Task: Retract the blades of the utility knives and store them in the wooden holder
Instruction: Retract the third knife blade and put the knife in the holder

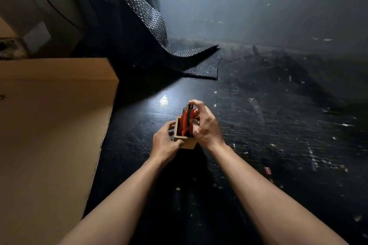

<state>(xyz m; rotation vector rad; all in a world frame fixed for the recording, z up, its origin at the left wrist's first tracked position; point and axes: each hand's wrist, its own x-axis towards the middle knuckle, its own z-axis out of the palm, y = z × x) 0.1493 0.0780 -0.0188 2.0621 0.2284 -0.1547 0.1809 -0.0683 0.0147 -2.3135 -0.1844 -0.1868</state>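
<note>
A small wooden holder (187, 144) stands on the black scratched table. Red utility knives (185, 123) stick up out of it, two or three, standing close together. My left hand (164, 142) grips the holder's left side and front corner. My right hand (205, 125) is curled around the rightmost knife, with the fingertips on its dark top end at the holder's right side. No extended blade is visible on the knives.
A large cardboard box (51, 125) fills the left side, right beside my left arm. A sheet of dark bubble wrap (179, 53) hangs down and lies on the table at the back. Small white scraps litter the table surface (278, 125) to the right.
</note>
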